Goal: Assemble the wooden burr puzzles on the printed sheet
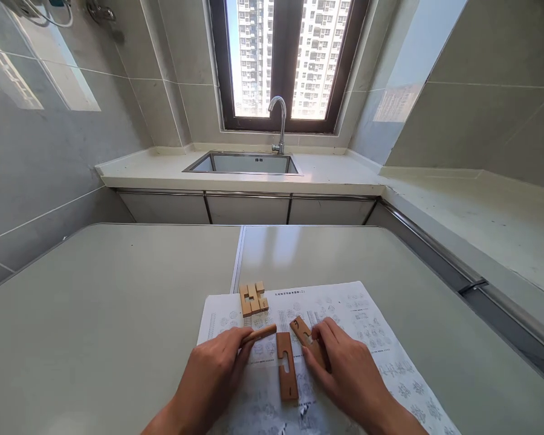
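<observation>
The two hands are apart, each closed on a wooden piece. The left hand pinches a wooden bar seen nearly edge-on; its near end disappears between thumb and fingers, and any notch is hard to make out. The right hand grips a notched wooden piece, its fingers covering part of the cut-out and lower end; the mark near its top is too small to read surely. Between them a slotted wooden block, marked "1", lies flat on a printed sheet. The forearms and the picture's lower edge cut off part of the sheet, and its small diagrams are illegible. At its far left edge sits a cluster of paler interlocking pieces. The white table runs out of view at the sides. Beyond stand a counter, a sink whose bottom is hidden, a faucet and a window cropped at the top.
</observation>
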{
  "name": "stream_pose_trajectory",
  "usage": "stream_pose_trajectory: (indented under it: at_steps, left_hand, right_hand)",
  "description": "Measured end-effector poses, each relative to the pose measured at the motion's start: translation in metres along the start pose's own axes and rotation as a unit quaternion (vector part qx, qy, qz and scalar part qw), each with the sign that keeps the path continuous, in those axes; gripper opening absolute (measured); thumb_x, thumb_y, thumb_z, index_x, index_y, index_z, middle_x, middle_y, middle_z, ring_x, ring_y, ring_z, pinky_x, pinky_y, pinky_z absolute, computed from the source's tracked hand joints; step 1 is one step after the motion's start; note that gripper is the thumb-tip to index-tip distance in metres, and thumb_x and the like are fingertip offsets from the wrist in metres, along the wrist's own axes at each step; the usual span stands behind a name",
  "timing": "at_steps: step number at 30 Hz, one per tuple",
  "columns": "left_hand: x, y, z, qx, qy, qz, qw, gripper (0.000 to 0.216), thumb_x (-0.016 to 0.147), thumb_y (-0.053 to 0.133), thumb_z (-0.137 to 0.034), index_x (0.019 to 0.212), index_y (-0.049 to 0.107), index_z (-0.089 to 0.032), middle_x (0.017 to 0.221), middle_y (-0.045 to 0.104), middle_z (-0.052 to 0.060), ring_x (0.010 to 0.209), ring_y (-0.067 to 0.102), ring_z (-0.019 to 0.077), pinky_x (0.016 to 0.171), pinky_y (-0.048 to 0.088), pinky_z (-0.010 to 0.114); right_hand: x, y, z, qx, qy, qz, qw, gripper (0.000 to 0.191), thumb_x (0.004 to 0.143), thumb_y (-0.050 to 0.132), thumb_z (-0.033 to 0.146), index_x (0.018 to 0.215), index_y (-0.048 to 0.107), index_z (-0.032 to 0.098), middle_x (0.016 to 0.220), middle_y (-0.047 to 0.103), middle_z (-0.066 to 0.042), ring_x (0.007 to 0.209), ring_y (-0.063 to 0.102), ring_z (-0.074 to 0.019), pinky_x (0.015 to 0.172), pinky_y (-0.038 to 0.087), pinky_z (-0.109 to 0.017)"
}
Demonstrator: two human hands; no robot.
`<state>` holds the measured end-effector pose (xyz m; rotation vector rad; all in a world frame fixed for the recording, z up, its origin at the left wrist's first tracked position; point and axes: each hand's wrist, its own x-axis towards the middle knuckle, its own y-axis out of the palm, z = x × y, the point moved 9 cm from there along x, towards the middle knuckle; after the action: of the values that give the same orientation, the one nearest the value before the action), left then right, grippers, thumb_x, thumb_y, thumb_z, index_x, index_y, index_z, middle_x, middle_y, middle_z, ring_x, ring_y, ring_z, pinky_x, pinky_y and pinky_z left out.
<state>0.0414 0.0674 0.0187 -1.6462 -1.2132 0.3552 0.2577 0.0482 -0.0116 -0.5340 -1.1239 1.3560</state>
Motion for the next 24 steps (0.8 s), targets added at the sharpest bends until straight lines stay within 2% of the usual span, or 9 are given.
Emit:
stream_pose_trajectory:
  at_steps: [4,7,9,13,17,20,24]
  left_hand:
    - [-0.003,0.014,0.01,-0.16,-0.133,0.065,0.976,0.035,0.11,0.036,-0.048,0.111,0.063,-0.025,0.079,0.07,-0.001,0.06,0.062,0.015,0.061,0.05,0.025]
    - [-0.003,0.021,0.007,-0.252,-0.182,0.09,0.946,0.043,0.109,0.035,-0.056,0.102,0.062,-0.023,0.075,0.061,-0.001,0.058,0.051,0.0141,0.059,0.045,0.024]
    - [-0.003,0.024,0.004,-0.303,-0.199,0.1,0.927,0.044,0.108,0.035,-0.058,0.104,0.061,-0.022,0.077,0.058,-0.001,0.06,0.049,0.0137,0.058,0.043,0.024]
    - [-0.004,0.025,-0.001,-0.361,-0.19,0.101,0.907,0.038,0.108,0.04,-0.054,0.12,0.058,-0.022,0.09,0.064,0.002,0.069,0.055,0.0144,0.068,0.05,0.025]
    - [-0.005,0.031,-0.009,-0.409,-0.158,0.111,0.892,0.033,0.11,0.042,-0.045,0.132,0.056,-0.025,0.113,0.071,0.006,0.092,0.07,0.0191,0.094,0.056,0.034]
    - [-0.005,0.035,-0.017,-0.424,-0.137,0.119,0.887,0.035,0.111,0.041,-0.041,0.141,0.051,-0.027,0.119,0.072,0.007,0.107,0.072,0.0223,0.104,0.055,0.038]
    - [-0.007,0.032,-0.025,-0.407,-0.107,0.116,0.9,0.036,0.111,0.04,-0.036,0.146,0.048,-0.031,0.135,0.069,0.007,0.123,0.068,0.0235,0.11,0.053,0.038]
  right_hand:
    - [-0.001,-0.001,-0.007,0.06,0.024,0.007,0.998,0.011,0.101,0.053,0.034,0.095,0.053,0.024,0.082,0.067,-0.002,0.06,0.063,-0.0189,0.054,0.045,-0.028]
    - [-0.002,0.001,-0.014,0.14,0.06,0.024,0.988,0.018,0.104,0.051,0.041,0.105,0.057,0.024,0.082,0.069,-0.001,0.061,0.062,-0.019,0.058,0.048,-0.029]
    - [-0.003,0.004,-0.017,0.203,0.089,0.044,0.974,0.025,0.105,0.051,0.049,0.109,0.057,0.025,0.077,0.067,0.0,0.06,0.059,-0.0187,0.058,0.047,-0.029]
    - [-0.005,0.013,-0.012,0.346,0.127,0.095,0.925,0.035,0.103,0.053,0.057,0.112,0.054,0.024,0.072,0.063,0.002,0.062,0.056,-0.0179,0.059,0.043,-0.027]
    - [-0.01,0.025,0.004,0.433,0.122,0.163,0.878,0.038,0.103,0.052,0.059,0.109,0.057,0.022,0.067,0.056,0.004,0.061,0.047,-0.0151,0.06,0.038,-0.026]
    - [-0.012,0.028,0.016,0.442,0.1,0.183,0.872,0.041,0.104,0.05,0.059,0.101,0.061,0.02,0.069,0.051,0.004,0.062,0.04,-0.0138,0.06,0.033,-0.026]
    - [-0.012,0.029,0.025,0.452,0.085,0.182,0.869,0.039,0.106,0.048,0.056,0.1,0.062,0.02,0.073,0.055,0.002,0.064,0.042,-0.0141,0.063,0.036,-0.027]
